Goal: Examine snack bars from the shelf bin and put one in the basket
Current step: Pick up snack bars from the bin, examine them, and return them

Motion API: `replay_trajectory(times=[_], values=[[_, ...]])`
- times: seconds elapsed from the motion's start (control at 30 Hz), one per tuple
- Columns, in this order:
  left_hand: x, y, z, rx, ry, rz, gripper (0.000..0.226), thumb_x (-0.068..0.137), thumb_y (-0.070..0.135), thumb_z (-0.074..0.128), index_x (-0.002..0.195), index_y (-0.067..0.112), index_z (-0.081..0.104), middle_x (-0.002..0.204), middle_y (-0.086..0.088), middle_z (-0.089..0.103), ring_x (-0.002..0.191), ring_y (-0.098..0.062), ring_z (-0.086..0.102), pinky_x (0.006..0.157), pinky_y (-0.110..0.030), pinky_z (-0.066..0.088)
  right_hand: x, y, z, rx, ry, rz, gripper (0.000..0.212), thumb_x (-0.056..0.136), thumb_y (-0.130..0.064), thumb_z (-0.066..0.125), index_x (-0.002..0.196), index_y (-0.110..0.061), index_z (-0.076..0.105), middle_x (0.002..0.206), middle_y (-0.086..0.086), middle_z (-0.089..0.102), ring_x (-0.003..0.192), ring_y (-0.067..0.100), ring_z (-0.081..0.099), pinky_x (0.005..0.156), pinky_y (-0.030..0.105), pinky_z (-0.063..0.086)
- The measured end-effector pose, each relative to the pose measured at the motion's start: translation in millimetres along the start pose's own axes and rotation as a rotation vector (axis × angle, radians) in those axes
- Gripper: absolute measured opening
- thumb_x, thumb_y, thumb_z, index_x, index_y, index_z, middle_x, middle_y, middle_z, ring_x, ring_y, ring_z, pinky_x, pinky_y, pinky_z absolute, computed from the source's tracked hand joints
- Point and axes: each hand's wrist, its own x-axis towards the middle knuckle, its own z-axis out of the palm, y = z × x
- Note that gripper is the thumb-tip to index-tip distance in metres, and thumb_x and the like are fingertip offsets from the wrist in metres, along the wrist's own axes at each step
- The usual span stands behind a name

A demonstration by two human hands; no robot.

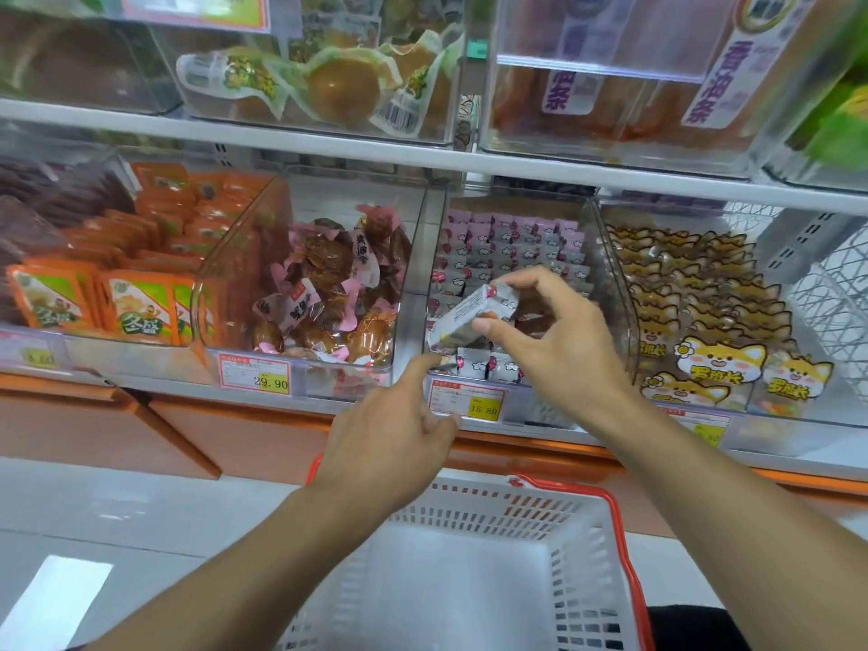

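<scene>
Two yellow price tags read 29.90 [271, 382] and 15.80 [484, 409]; print on the small white-and-grey wrapped snack bar [471, 317] is too blurred for us to read. Our right hand [549, 331] pinches that bar above the clear plastic shelf bin [610, 274]. Our left hand [392, 444] holds nothing, forefinger extended towards the bin's near edge. Nearest us, the white plastic basket with red rim [615, 519] is partly cut off.

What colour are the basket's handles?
Red, on a white basket; the handles show clearly in the head view.
</scene>
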Motion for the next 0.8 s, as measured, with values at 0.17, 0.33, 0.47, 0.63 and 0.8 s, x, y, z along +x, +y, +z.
replay_trajectory(times=[0.17, 0.33, 0.47, 0.63, 0.8], values=[[-2, -3, -1, 0.027, -0.012, -0.002, 0.067, 0.09, 0.048, 0.062, 0.142, 0.056, 0.02, 0.071, 0.023, 0.067, 0.061, 0.003, 0.061, 0.064, -0.031, 0.056, 8, -3, 2, -0.104, -0.029, -0.064, 0.03, 0.083, -0.043, 0.079, 0.109, -0.038, 0.066, 0.091, -0.01, 0.071, 0.085, 0.01, 0.067, 0.077, 0.036, 0.055], [-2, -5, 0, 0.026, -0.04, -0.003, 0.071, 0.089, 0.05, 0.063, 0.143, 0.056, 0.018, 0.07, 0.019, 0.068, 0.068, -0.002, 0.064, 0.071, -0.039, 0.059, 12, -2, 6, -0.179, -0.052, -0.132, 0.032, 0.081, -0.039, 0.082, 0.109, -0.035, 0.068, 0.097, -0.018, 0.069, 0.089, 0.002, 0.064, 0.079, 0.026, 0.054], [-2, -5, 1, 0.02, -0.023, 0.002, 0.07, 0.09, 0.049, 0.063, 0.143, 0.057, 0.019, 0.07, 0.016, 0.068, 0.066, -0.001, 0.063, 0.069, -0.035, 0.058, 15, 2, 14, -0.376, -0.166, -0.17, 0.035, 0.084, -0.046, 0.076, 0.115, -0.031, 0.068, 0.108, -0.015, 0.066, 0.103, 0.006, 0.058, 0.089, 0.031, 0.05], [1, -3, 3, -0.039, 0.005, -0.009, 0.069, 0.09, 0.045, 0.064, 0.145, 0.053, 0.022, 0.071, 0.016, 0.067, 0.066, 0.0, 0.062, 0.068, -0.039, 0.059, 23, 4, 25, -0.613, -0.338, -0.143, 0.032, 0.104, -0.04, 0.048, 0.12, -0.026, 0.072, 0.119, -0.004, 0.063, 0.115, 0.02, 0.052, 0.096, 0.043, 0.045], [8, -5, 3, -0.001, 0.007, 0.031, 0.082, 0.092, 0.052, 0.059, 0.149, 0.056, 0.0, 0.066, 0.013, 0.068, 0.069, -0.006, 0.064, 0.069, -0.04, 0.059, 37, 4, 30, -0.623, -0.174, -0.08, 0.03, 0.097, -0.035, 0.063, 0.126, -0.026, 0.067, 0.118, -0.001, 0.067, 0.111, 0.023, 0.06, 0.092, 0.038, 0.051]])
